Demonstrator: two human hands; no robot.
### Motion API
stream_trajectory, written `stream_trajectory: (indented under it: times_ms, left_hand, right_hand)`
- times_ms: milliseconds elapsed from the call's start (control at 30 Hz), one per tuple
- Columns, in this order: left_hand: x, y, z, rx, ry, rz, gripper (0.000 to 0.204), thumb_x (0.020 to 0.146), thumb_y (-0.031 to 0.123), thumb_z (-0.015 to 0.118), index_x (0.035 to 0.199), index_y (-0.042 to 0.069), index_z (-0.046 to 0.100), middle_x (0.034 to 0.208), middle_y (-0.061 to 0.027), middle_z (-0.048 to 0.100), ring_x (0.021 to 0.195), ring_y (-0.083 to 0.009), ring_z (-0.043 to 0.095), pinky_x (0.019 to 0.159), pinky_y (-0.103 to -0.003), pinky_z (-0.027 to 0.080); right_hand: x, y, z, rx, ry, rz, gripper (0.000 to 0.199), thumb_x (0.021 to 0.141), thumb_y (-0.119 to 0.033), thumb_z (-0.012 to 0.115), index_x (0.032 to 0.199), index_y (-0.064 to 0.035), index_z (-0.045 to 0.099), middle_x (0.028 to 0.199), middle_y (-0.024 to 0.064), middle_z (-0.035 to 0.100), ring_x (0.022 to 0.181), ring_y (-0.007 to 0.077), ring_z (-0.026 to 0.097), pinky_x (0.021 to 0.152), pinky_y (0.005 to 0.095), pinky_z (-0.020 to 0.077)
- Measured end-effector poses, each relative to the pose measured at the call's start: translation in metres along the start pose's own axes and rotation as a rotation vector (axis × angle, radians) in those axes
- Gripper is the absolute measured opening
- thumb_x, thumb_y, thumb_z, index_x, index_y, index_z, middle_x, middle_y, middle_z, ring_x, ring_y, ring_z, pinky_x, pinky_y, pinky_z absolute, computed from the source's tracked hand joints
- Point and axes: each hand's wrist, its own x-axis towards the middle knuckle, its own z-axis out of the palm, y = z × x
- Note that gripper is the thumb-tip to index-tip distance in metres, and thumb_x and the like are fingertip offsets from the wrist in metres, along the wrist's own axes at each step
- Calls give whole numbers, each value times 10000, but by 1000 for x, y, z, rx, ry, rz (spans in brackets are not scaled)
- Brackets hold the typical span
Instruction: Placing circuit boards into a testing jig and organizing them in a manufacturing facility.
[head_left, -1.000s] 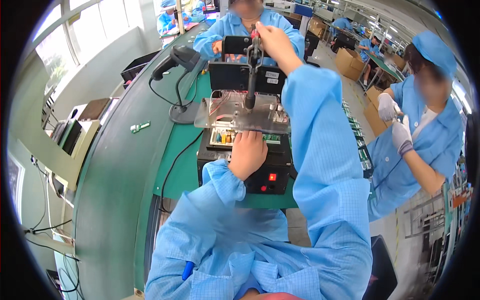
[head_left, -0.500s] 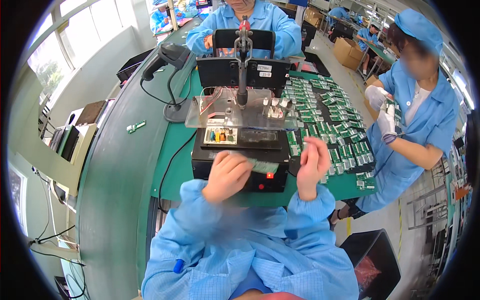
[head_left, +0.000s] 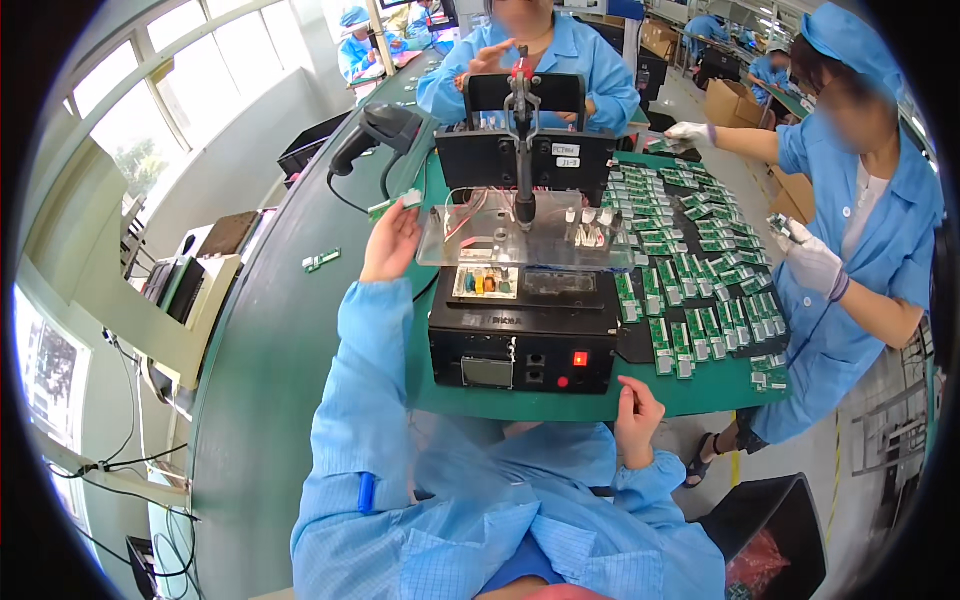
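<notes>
My left hand (head_left: 392, 243) is stretched out to the left of the black test fixture (head_left: 470, 350), with a small green circuit board (head_left: 383, 208) pinched at its fingertips over the green belt. A barcode scanner (head_left: 385, 135) stands just beyond it. My right hand (head_left: 637, 415) hovers by the table's front edge, right of the fixture's front corner, its fingers curled in with nothing visible in them. On the fixture, below a raised clear plate (head_left: 520, 230) with a clamp lever (head_left: 522, 130), lies a board with yellow and orange parts (head_left: 487, 283).
Many green boards (head_left: 705, 300) lie in rows on the dark mat at right. One board (head_left: 322, 260) rests on the belt (head_left: 270, 370). A gloved co-worker (head_left: 850, 210) stands at right holding boards; another person (head_left: 545, 60) sits beyond the fixture. A black bin (head_left: 770, 525) stands low right.
My left hand has carried the circuit board from before the fixture to its left, near the scanner. My right hand has dropped toward the table edge. The gloved co-worker has reached one arm outward.
</notes>
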Motion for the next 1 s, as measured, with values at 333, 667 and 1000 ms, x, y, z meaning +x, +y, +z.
stream_trajectory:
  times_ms: [333, 667, 1000]
  left_hand:
    - [53, 0, 53, -82, -2, 14, 183, 969, 160, 568, 1113, 56, 614, 1050, -31, 663, 959, -132, 601, 783, -296, 463]
    - [67, 4, 36, -96, -113, -10, 137, 956, 169, 575, 1016, 54, 618, 963, -45, 662, 921, -166, 603, 778, -317, 474]
    - [31, 47, -100, 976, -269, 398, 314, 736, -60, 647, 1024, 25, 556, 1019, -71, 613, 980, -253, 604, 927, -374, 465]
  right_hand:
    - [6, -15, -2, 87, -87, 101, 173, 888, -57, 602, 1033, -35, 694, 856, 177, 694, 766, 239, 698, 690, 339, 521]
    - [9, -25, 4, 55, -28, -35, 139, 904, -35, 595, 979, 5, 704, 582, -31, 509, 516, 18, 414, 464, 209, 299]
    - [15, -31, 8, 273, 96, 61, 136, 903, -32, 589, 981, 3, 695, 652, 9, 570, 546, 27, 473, 479, 197, 336]
